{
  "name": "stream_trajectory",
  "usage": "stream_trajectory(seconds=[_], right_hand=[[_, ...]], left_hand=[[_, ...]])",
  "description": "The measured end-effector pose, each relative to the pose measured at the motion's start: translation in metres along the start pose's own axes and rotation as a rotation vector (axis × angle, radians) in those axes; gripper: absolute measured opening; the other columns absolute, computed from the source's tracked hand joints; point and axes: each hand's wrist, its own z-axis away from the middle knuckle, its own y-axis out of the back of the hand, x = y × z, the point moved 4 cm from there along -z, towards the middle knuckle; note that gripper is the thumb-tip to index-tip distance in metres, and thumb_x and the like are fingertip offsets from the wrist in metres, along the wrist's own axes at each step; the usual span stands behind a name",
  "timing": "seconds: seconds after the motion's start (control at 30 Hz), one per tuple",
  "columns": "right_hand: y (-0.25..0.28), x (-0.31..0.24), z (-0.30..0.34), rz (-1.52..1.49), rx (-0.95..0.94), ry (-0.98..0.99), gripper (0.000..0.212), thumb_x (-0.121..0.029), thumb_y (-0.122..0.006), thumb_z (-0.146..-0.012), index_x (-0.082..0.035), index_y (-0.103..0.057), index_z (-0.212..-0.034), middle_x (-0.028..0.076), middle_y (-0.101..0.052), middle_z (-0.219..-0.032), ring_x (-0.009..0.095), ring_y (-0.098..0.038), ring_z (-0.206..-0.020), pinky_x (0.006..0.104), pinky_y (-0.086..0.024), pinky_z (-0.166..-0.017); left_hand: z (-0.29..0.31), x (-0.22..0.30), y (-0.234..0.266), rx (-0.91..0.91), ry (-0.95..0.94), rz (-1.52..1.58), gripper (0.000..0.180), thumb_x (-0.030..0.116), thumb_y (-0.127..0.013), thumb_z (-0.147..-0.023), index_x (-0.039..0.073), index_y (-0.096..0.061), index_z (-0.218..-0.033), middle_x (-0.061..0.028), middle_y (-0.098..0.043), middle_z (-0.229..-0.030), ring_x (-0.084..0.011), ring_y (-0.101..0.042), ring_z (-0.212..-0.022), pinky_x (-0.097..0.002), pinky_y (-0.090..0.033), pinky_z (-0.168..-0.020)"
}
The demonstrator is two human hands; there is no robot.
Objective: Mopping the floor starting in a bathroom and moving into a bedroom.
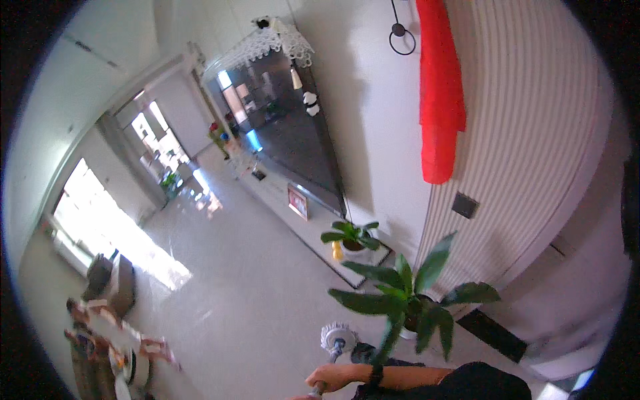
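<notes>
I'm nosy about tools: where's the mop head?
In the head view, the mop head is at lower centre, beyond the right hand, left of the large plant.

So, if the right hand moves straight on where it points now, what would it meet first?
Probably nothing near: the right hand, on the mop handle, points left over grey floor. Far along that line seems to stand a round table, but depth is unclear.

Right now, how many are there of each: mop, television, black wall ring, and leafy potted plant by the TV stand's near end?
Mop: 1
Television: 1
Black wall ring: 1
Potted plants: 2
Total: 5
</notes>
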Motion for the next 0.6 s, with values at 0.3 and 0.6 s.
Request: stream_trajectory(seconds=[0.3, 0.6], right_hand=[[0.155, 0.12, -0.291, -0.055, -0.08, 0.364, 0.021, -0.008, -0.062, -0.081, -0.004, -0.061, -0.102, 0.013, -0.062, -0.093, 0.024, -0.057, -0.084, 0.0381, -0.045, -0.075], [0.378, 0.19, -0.572, -0.047, -0.099, 0.335, 0.028, -0.022, -0.065, -0.079, -0.011, -0.064, -0.106, 0.014, -0.065, -0.088, 0.03, -0.06, -0.076, 0.0414, -0.048, -0.069]], left_hand=[[-0.251, -0.163, 0.239, 0.03, 0.226, -0.109, 0.021, 0.023, -0.067, -0.073, 0.008, -0.054, -0.067, -0.0114, -0.06, -0.064, -0.0239, -0.058, -0.057, -0.0366, -0.051, -0.057], [-0.38, -0.339, 0.548, -0.231, 0.525, -0.655, 0.016, 0.027, -0.065, -0.073, 0.012, -0.063, -0.072, -0.011, -0.063, -0.07, -0.0248, -0.06, -0.059, -0.0385, -0.051, -0.056]])
